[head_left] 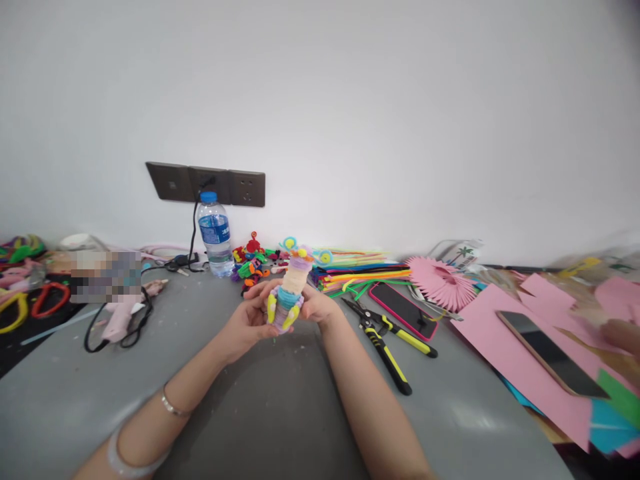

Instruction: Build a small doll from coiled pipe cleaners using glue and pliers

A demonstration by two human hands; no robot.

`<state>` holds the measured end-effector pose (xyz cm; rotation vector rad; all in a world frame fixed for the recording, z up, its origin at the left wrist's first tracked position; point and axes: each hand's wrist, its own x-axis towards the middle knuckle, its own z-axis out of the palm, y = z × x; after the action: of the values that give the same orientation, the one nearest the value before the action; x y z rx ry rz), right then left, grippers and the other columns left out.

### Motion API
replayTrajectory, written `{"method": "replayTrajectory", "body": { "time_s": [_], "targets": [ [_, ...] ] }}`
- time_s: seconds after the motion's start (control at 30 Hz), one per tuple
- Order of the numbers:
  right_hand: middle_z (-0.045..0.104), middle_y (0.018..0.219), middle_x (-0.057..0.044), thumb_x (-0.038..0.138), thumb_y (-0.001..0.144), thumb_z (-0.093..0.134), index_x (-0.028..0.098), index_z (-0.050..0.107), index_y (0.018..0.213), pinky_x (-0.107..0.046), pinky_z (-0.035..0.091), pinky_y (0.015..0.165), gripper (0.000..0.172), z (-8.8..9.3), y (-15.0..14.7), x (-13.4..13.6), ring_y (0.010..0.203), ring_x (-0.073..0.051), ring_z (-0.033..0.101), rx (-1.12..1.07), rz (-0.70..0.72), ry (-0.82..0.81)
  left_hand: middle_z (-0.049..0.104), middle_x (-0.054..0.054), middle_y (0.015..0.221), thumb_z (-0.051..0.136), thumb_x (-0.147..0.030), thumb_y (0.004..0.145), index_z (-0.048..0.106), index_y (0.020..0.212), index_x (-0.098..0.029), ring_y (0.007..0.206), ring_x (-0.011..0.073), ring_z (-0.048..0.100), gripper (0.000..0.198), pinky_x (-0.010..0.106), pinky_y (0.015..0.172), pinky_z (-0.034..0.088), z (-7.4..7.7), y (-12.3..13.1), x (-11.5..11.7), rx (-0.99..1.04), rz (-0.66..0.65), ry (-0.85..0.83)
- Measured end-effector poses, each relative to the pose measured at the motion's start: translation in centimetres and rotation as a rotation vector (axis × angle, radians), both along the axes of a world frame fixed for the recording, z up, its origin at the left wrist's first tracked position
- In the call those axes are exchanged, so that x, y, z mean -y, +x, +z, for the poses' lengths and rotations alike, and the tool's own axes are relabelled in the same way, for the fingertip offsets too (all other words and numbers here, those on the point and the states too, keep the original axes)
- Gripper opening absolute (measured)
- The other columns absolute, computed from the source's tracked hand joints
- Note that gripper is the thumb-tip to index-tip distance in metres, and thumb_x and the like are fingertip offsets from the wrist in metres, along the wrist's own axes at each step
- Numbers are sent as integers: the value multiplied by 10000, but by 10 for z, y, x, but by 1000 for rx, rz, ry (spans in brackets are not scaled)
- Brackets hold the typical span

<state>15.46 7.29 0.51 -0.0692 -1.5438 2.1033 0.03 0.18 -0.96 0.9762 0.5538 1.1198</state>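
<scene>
Both of my hands hold a pipe-cleaner figure up over the grey table. It stands nearly upright, tilted slightly to the right, with a beige, teal and lavender body. Yellow pieces flank its lower part, and two blue-and-yellow coils stick out at the top. My left hand grips its lower left side, thumb near the base. From the right and behind, the fingers of my right hand close on it, partly hidden by the figure. Behind it lie small colourful pipe-cleaner pieces and a bundle of pipe cleaners.
Pliers and a pink-cased phone lie to the right, near a pleated pink paper ring. Another phone rests on pink paper, near another person's hand. Left are a water bottle and a corded pink glue gun.
</scene>
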Motion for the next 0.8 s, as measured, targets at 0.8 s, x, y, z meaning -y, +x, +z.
{"method": "replayTrajectory", "body": {
  "time_s": [0.8],
  "targets": [
    [649, 1053, -85, 598, 366, 893, 189, 611, 863, -364, 517, 811, 703, -2, 2, -2, 969, -252, 612, 92, -51, 19, 777, 27, 883, 885, -151, 589, 734, 921, -192, 771, 187, 736, 366, 280, 750, 585, -4, -2, -1, -44, -20, 28]
  ]
}}
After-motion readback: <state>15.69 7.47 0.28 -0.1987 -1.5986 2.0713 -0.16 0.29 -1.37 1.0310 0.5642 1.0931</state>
